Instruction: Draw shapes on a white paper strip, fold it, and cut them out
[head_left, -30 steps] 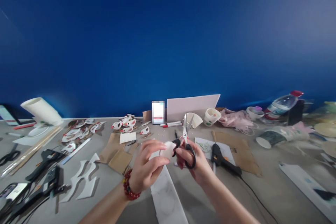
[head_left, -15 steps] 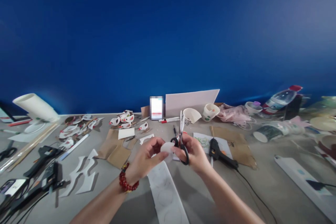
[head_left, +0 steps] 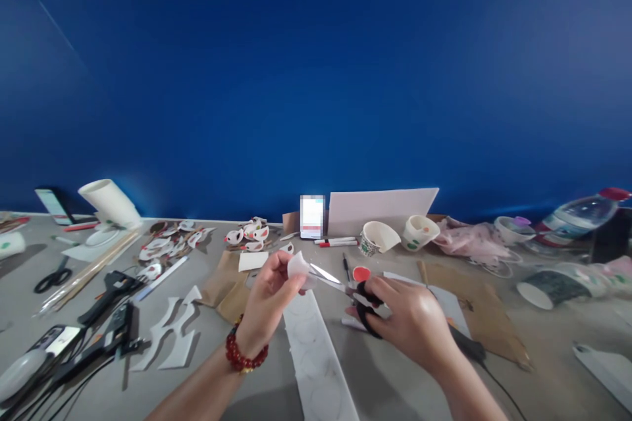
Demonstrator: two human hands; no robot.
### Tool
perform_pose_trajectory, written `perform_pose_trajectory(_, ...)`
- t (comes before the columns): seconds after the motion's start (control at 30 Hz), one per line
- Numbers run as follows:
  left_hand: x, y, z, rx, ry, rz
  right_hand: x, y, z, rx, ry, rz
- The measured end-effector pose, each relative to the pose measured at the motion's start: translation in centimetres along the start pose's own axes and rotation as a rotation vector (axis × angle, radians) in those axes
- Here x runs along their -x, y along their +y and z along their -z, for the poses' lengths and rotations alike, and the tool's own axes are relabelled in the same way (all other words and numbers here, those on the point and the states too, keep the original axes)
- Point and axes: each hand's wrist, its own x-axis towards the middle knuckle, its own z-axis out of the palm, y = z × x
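Note:
Pinched in my left hand (head_left: 273, 296) is a small white paper piece (head_left: 297, 268) with a curved edge. My right hand (head_left: 409, 316) has its fingers through the black handles of a pair of scissors (head_left: 330, 278). The scissor blades are parted and point left, their tips right beside the paper piece. Below my hands lies a long white strip (head_left: 318, 368) with faint round outlines drawn on it. A red round piece (head_left: 361, 273) rests on the table just beyond the scissors.
Glue guns (head_left: 111, 293) and white cut-outs (head_left: 170, 335) lie to the left. Painted bird shapes (head_left: 254, 231) sit at the back, near a phone (head_left: 312, 218) and a white board (head_left: 380, 210). Cut paper cups (head_left: 419, 231), brown cardboard (head_left: 494, 316) and a bottle (head_left: 577, 220) are to the right.
My right hand has turned the scissors from pointing upward to pointing left, with blades now apart and close to the paper piece. The view has shifted slightly left and up.

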Motion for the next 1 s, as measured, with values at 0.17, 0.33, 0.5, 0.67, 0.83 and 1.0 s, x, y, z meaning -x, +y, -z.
perform_pose_trajectory(0.17, 0.11, -0.18, -0.10, -0.016, -0.016, 0.003, 0.00, 0.17, -0.09, 0.062, 0.007, 0.026)
perform_pose_trajectory(0.33, 0.16, -0.26, -0.24, -0.029, -0.020, 0.000, -0.15, 0.21, -0.22, 0.077, -0.006, 0.032)
perform_pose_trajectory(0.5, 0.16, -0.17, -0.37, -0.026, -0.019, -0.003, -0.17, 0.22, -0.28, 0.076, -0.002, 0.036)
perform_pose_trajectory(0.67, 0.22, 0.04, -0.51, -0.045, -0.002, -0.020, -0.26, -0.04, -0.14, 0.061, 0.010, 0.049)
perform_pose_trajectory(0.83, 0.30, 0.28, -0.67, -0.050, 0.008, -0.011, -0.39, -0.01, -0.32, 0.068, 0.031, 0.063)
perform_pose_trajectory(1.0, 0.36, 0.03, -0.48, 0.003, 0.004, 0.028, -0.41, 0.27, -0.69, 0.030, 0.076, 0.036)
